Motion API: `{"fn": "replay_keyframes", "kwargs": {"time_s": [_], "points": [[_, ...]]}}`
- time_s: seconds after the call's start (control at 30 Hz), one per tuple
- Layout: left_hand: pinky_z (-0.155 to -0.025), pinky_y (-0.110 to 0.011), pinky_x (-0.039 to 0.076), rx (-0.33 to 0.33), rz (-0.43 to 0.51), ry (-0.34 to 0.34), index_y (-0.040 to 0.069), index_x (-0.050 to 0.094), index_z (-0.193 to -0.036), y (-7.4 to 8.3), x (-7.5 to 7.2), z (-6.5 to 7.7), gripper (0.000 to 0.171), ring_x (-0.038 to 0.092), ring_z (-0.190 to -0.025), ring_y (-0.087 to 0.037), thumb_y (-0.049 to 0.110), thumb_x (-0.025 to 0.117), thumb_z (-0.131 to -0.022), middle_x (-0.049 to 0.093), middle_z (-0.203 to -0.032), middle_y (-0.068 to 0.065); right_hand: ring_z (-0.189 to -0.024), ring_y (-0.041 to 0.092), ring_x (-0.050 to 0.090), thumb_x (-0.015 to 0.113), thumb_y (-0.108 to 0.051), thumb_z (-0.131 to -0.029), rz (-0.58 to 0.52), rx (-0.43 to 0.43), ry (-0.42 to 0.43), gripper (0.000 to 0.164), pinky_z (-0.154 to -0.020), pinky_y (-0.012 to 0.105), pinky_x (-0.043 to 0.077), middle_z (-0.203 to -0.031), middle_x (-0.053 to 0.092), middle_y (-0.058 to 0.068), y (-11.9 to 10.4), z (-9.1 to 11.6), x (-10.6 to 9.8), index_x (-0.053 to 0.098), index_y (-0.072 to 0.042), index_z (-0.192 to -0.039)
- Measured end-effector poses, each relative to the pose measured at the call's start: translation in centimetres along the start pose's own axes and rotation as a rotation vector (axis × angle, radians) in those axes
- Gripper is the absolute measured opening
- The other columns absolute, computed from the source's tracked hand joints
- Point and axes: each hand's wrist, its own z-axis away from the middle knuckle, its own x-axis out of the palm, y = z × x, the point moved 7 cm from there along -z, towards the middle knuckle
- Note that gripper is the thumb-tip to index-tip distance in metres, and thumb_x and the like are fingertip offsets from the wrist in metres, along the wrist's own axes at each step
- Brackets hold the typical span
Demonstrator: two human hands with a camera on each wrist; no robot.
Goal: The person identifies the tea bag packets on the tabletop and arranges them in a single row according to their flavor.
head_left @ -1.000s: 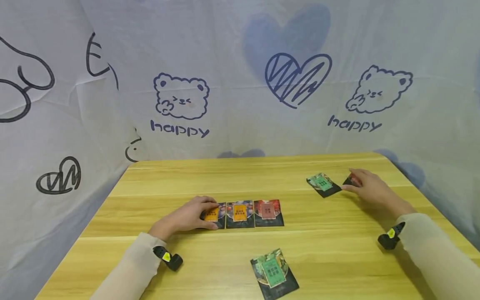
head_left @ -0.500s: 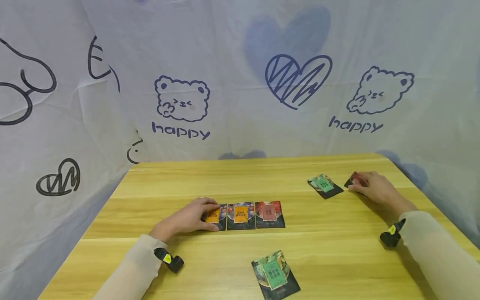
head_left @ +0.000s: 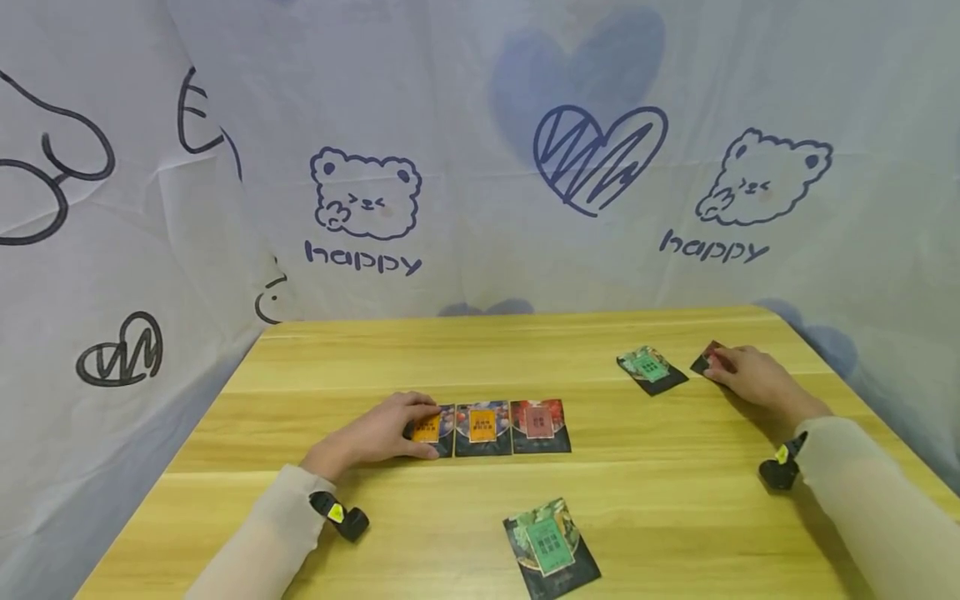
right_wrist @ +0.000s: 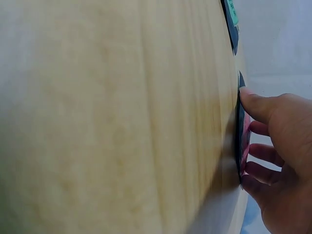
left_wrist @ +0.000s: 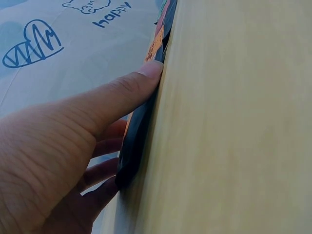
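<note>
My left hand (head_left: 382, 427) grips the leftmost orange-labelled food packet (head_left: 427, 428) of a row of flat packets. In the left wrist view the thumb (left_wrist: 152, 70) lies on its near edge, the other fingers at its far edge. Beside it lie another orange-labelled packet (head_left: 483, 427) and a red-labelled packet (head_left: 540, 425). At the back right my right hand (head_left: 757, 379) holds a second red-labelled packet (head_left: 702, 362) by its edges. The hand covers much of it; in the right wrist view this packet (right_wrist: 240, 131) is seen edge-on between thumb and fingers.
A green-labelled packet (head_left: 651, 372) lies askew left of my right hand. Another green-labelled packet (head_left: 551, 546) lies tilted near the front of the wooden table (head_left: 360, 525). A white cloth with drawings (head_left: 480, 108) hangs behind the table.
My right hand has shifted slightly right and closed in on the red-labelled packet at the back right, showing more of it. The left hand and the other packets stay in place.
</note>
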Motion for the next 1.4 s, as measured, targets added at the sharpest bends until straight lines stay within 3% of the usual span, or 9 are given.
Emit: {"fn": "replay_keyframes", "kwargs": {"time_s": [0.17, 0.4, 0.6, 0.83, 1.07, 1.4], "points": [[-0.107, -0.051, 0.036, -0.004, -0.004, 0.0, 0.007, 0.048, -0.145, 0.3, -0.2, 0.1, 0.077, 0.038, -0.135, -0.033, 0.053, 0.07, -0.086, 0.042, -0.147, -0.012, -0.107, 0.056, 0.051, 0.058, -0.036, -0.099, -0.058, 0.038, -0.016, 0.072, -0.092, 0.065, 0.04, -0.12, 0.051, 0.042, 0.3, -0.2, 0.0, 0.036, 0.019, -0.14], [-0.107, -0.051, 0.036, -0.006, -0.01, 0.01, 0.006, 0.049, -0.145, 0.4, -0.4, 0.1, 0.077, 0.038, -0.135, -0.033, 0.052, 0.07, -0.086, 0.043, -0.146, -0.011, -0.096, 0.037, 0.053, 0.056, -0.038, -0.1, -0.168, 0.088, -0.054, 0.072, -0.092, 0.062, 0.04, -0.115, 0.056, 0.033, 0.5, 0.0, 0.0, 0.034, 0.014, -0.144], [-0.108, -0.051, 0.035, -0.01, -0.015, 0.014, 0.007, 0.05, -0.144, 0.1, -0.3, 0.0, 0.077, 0.037, -0.135, -0.033, 0.053, 0.07, -0.085, 0.043, -0.146, -0.011, -0.103, 0.042, 0.054, 0.057, -0.04, -0.1, -0.178, 0.087, -0.077, 0.073, -0.092, 0.062, 0.04, -0.123, 0.052, 0.038, 0.3, 0.3, -0.2, 0.034, 0.013, -0.145], [-0.108, -0.051, 0.035, -0.01, -0.004, 0.01, 0.008, 0.049, -0.145, 0.0, 0.0, -0.1, 0.08, 0.037, -0.135, -0.033, 0.056, 0.069, -0.085, 0.043, -0.146, -0.011, -0.102, 0.038, 0.054, 0.058, -0.035, -0.099, -0.222, 0.062, -0.096, 0.07, -0.088, 0.056, 0.043, -0.127, 0.052, 0.036, 0.3, 0.9, -0.3, 0.035, 0.013, -0.145], [-0.108, -0.051, 0.035, -0.003, -0.011, 0.009, 0.007, 0.049, -0.144, 0.0, -0.2, -0.2, 0.078, 0.037, -0.135, -0.034, 0.054, 0.07, -0.085, 0.043, -0.146, -0.012, -0.116, 0.057, 0.046, 0.065, -0.045, -0.093, -0.169, 0.105, -0.088, 0.081, -0.095, 0.066, 0.037, -0.13, 0.048, 0.04, 0.2, 1.5, -0.3, 0.037, 0.012, -0.144], [-0.107, -0.051, 0.036, 0.003, -0.012, 0.008, 0.006, 0.05, -0.144, 0.5, -0.4, 0.0, 0.078, 0.039, -0.134, -0.034, 0.053, 0.07, -0.085, 0.044, -0.145, -0.012, -0.113, 0.053, 0.05, 0.07, -0.044, -0.09, -0.196, 0.085, -0.12, 0.082, -0.091, 0.064, 0.041, -0.127, 0.051, 0.038, -0.6, 2.3, -0.3, 0.041, 0.014, -0.141]]}}
